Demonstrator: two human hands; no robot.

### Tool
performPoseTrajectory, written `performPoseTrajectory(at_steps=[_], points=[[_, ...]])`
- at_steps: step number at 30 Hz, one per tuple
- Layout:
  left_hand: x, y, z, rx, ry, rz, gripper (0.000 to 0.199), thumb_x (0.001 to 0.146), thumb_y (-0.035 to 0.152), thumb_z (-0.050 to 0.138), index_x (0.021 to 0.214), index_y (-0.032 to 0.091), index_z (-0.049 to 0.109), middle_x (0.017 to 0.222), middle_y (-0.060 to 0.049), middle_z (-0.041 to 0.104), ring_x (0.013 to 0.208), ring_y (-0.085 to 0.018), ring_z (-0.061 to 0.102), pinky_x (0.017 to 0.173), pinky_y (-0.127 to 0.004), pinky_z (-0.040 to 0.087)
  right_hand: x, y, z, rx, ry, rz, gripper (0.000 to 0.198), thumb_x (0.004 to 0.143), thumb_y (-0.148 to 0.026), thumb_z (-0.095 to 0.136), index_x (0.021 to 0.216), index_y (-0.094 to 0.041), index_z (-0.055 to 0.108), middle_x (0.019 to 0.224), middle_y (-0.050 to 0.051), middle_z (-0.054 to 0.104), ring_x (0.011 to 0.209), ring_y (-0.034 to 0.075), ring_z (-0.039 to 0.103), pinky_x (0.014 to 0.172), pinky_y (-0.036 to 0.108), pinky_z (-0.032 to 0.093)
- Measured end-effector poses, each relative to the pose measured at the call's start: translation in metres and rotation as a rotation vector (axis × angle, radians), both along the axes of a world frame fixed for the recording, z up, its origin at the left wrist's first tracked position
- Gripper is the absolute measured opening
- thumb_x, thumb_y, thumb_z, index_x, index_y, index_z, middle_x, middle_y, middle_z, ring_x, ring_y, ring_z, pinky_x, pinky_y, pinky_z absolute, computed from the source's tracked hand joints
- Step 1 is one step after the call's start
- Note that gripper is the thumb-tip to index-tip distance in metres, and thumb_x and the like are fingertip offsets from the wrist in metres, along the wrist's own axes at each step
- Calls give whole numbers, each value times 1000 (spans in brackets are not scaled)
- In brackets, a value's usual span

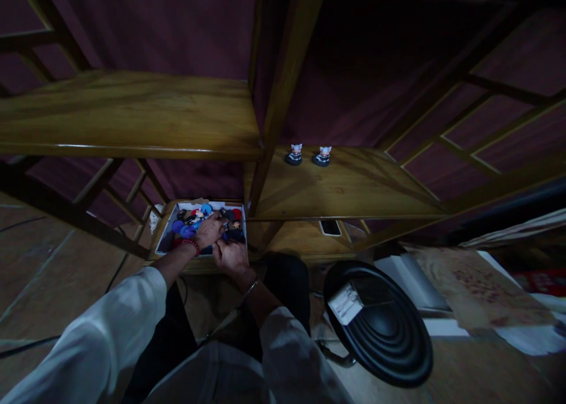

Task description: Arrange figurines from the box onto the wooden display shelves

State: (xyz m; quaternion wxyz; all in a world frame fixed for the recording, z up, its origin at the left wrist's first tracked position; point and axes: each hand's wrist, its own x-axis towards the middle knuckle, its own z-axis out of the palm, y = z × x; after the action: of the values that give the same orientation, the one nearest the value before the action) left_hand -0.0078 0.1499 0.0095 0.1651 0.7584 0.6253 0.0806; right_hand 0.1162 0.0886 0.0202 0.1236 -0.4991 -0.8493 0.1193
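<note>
A shallow white box (pixel 164 243) on the low shelf holds several small figurines (pixel 188 231) with blue, red and dark parts, lying jumbled together. My left hand (pixel 209 232), with a red bead bracelet at its wrist, reaches into the box among them, fingers bent together. Just right of it, my right hand (pixel 232 258) is closed at the box's front edge, a thin bangle on its wrist. The hands are close together, and whatever their fingers grip is hidden. Two small figurines with white heads and dark round bases, a left one (pixel 294 154) and a right one (pixel 322 156), stand upright on the middle shelf.
Wooden shelving (pixel 345 191) with posts and lattice sides surrounds the hands; an upper board (pixel 132 115) overhangs the box. A phone-like object (pixel 331 227) lies on the low shelf. At right, a black round stool (pixel 384 333) bears a small box (pixel 346 304), beside papers (pixel 481 286).
</note>
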Motion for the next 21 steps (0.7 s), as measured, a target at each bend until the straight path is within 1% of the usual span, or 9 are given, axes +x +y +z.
performPoseTrajectory(at_steps=[2, 4, 7, 10, 13, 16, 19, 21], points=[[-3, -1, -5, 26, -66, 49, 32, 82, 18, 43, 108, 17, 60, 113, -9, 54, 100, -19, 56, 90, -28, 42, 0, 1, 1, -11, -5, -20, 24, 87, -28, 40, 84, -19, 62, 83, 6, 70, 77, 16, 63, 66, 23, 40], [-5, -1, -10, 49, -179, 115, 31, 81, 17, 44, 107, 17, 61, 111, -8, 56, 101, -18, 55, 93, -28, 41, -1, 3, 1, -33, -13, -62, 21, 85, -25, 41, 87, -20, 62, 82, 6, 69, 77, 17, 63, 66, 23, 40], [-7, -1, -13, 55, -390, 234, 26, 77, 15, 49, 98, 17, 64, 106, -8, 59, 103, -19, 55, 94, -30, 40, -3, 7, 0, -79, -7, -137, 21, 84, -21, 42, 93, -19, 60, 82, 7, 69, 77, 17, 63, 66, 24, 41], [-7, -2, -12, 30, -640, 367, 22, 72, 13, 53, 91, 16, 65, 100, -7, 63, 101, -19, 55, 95, -33, 39, -4, 10, -2, -117, 71, -196, 24, 85, -18, 41, 102, -18, 57, 88, 6, 68, 79, 16, 63, 70, 24, 42], [-7, -7, -10, -2, -759, 427, 21, 72, 15, 53, 90, 16, 64, 96, -7, 65, 93, -18, 58, 88, -33, 43, -5, 13, -3, -147, 191, -277, 28, 87, -19, 38, 112, -18, 52, 101, 7, 66, 84, 16, 63, 74, 25, 44], [-5, -14, -9, -40, -813, 456, 21, 72, 20, 53, 90, 15, 62, 88, -5, 66, 79, -17, 61, 74, -30, 48, -6, 15, -4, -169, 256, -350, 34, 89, -24, 38, 121, -15, 46, 111, 11, 62, 94, 19, 61, 80, 28, 44], [-3, -21, -8, -92, -866, 458, 21, 72, 25, 53, 88, 14, 62, 80, -4, 66, 66, -14, 60, 63, -27, 49, -7, 16, -6, -158, 262, -356, 41, 88, -25, 41, 127, -15, 41, 117, 14, 58, 99, 20, 59, 82, 29, 44], [-2, -25, -6, -132, -893, 445, 22, 72, 24, 53, 88, 13, 62, 80, -4, 66, 64, -13, 59, 61, -26, 48, -7, 17, -7, -150, 253, -334, 40, 88, -26, 42, 126, -16, 43, 113, 13, 60, 96, 20, 60, 79, 28, 45]])
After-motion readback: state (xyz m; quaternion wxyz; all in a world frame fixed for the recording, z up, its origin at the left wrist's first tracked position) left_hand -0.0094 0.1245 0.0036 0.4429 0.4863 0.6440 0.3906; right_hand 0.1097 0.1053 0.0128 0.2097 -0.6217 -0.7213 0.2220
